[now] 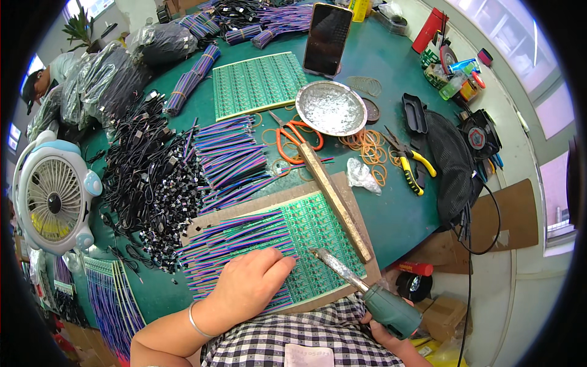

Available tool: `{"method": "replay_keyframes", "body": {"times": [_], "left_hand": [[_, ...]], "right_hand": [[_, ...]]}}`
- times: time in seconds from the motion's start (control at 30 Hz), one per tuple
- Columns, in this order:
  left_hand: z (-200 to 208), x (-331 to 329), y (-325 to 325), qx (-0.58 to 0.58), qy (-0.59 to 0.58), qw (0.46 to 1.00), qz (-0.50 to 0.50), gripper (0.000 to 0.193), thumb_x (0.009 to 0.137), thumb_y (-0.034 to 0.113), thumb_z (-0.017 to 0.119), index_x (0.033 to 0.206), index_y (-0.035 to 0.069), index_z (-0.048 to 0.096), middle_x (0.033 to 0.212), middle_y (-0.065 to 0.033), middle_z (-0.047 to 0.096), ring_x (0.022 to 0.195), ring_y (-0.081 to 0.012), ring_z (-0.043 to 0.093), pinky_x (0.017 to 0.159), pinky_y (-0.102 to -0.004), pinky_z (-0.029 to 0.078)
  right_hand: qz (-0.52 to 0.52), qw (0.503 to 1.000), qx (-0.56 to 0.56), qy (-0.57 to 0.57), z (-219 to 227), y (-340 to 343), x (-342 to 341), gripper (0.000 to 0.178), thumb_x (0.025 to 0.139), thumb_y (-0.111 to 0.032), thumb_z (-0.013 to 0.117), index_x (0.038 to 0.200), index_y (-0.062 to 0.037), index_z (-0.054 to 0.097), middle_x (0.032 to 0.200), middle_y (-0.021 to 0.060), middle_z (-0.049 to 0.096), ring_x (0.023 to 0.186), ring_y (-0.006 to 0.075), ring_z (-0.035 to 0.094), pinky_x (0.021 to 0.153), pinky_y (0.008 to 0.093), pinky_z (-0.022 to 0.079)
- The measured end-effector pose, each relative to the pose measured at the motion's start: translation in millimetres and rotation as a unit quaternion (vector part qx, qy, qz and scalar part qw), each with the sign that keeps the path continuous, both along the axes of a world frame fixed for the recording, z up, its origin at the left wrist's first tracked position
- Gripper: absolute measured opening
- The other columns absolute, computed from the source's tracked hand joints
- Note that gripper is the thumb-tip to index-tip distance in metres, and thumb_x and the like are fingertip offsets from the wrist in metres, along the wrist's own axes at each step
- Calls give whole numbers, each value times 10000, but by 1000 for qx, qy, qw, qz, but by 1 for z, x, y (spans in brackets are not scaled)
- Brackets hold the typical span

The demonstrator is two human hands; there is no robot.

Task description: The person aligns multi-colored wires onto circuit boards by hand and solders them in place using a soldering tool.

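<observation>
My left hand [260, 280] is curled, knuckles up, over rows of blue and purple wires [214, 251] that lie across a green circuit board panel [315, 235]. Its fingertips are hidden beneath it, so what they pinch does not show. Low on the right, my right hand [385, 336] is closed round the green handle of a soldering iron [391, 309]. The iron's silvery, coated tip points up and left, just over the panel. Under the panel lies a brown board [358, 202], with a wooden bar [335, 205] slanting along its right side.
Beyond are a metal bowl [331, 108], orange scissors [299, 137], yellow-handled pliers [411, 160], rubber bands [367, 145], a phone [328, 40] and another circuit panel [257, 84]. Black cables [137, 153] and a fan [55, 192] stand left. A person [43, 85] is at far left.
</observation>
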State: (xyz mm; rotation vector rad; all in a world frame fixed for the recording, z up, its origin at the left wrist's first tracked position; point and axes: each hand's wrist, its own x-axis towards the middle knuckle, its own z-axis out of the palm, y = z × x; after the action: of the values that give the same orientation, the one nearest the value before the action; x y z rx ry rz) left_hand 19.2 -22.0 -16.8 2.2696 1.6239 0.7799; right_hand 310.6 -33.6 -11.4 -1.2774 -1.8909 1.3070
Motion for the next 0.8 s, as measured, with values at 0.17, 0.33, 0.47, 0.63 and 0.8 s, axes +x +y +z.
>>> {"method": "replay_keyframes", "body": {"times": [0.17, 0.33, 0.47, 0.63, 0.8], "left_hand": [[4, -1, 0, 19, 52, 998, -27, 234, 689, 91, 629, 921, 74, 651, 799, -40, 584, 645, -193, 591, 514, -302, 485], [-1, -1, -3, 21, 71, 997, -28, 238, 720, 119, 590, 952, 88, 633, 827, -27, 563, 658, -168, 578, 528, -287, 476], [1, -1, -2, 13, 81, 996, -34, 235, 708, 111, 599, 935, 77, 650, 818, -38, 584, 631, -180, 582, 507, -297, 481], [2, 0, -3, -1, 96, 995, -36, 231, 710, 113, 596, 933, 82, 647, 823, -37, 580, 627, -179, 580, 501, -295, 478], [2, 1, -2, -6, 91, 995, -35, 226, 709, 112, 596, 927, 84, 646, 816, -34, 576, 627, -178, 579, 500, -295, 477]], "right_hand": [[9, 999, 31, -22, -2, -2, 3, 104, 792, -137, 638, 816, -49, 588, 708, 27, 642, 706, 155, 618, 786, 284, 429], [37, 997, 62, -33, 6, 5, -4, 117, 786, -159, 644, 816, -59, 591, 708, 25, 645, 697, 163, 621, 805, 282, 418], [16, 1000, 8, 16, 0, -2, -1, 108, 775, -135, 652, 814, -57, 590, 714, 25, 645, 696, 165, 622, 794, 284, 426], [59, 997, 31, -31, -1, 0, 1, 108, 760, -71, 650, 835, -26, 587, 721, 50, 639, 697, 162, 625, 772, 282, 445], [33, 999, 13, -22, 0, -4, 2, 140, 759, -40, 641, 882, -16, 580, 724, 53, 634, 695, 158, 626, 744, 266, 458]]}}
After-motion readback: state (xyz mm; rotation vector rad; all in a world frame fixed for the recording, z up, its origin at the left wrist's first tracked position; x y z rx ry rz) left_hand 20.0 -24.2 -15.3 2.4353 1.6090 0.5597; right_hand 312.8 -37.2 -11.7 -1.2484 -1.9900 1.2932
